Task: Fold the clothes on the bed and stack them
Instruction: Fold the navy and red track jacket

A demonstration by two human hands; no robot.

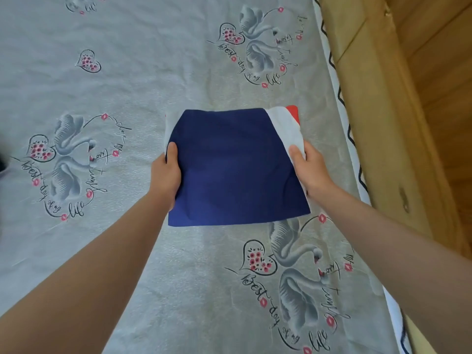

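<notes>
A folded garment (235,167), navy blue with a white and red band at its far right corner, sits as a neat square in the middle of the bed (127,85). My left hand (166,175) grips its left edge, thumb on top and fingers underneath. On the opposite side, my right hand (309,169) holds the right edge the same way, thumb on the white band. I cannot tell whether the garment rests on the sheet or is lifted a little above it.
The bed is covered by a grey sheet printed with swans, hearts and script. A light wooden wall or bed frame (408,123) runs along the right side. A dark object (3,159) shows at the far left edge.
</notes>
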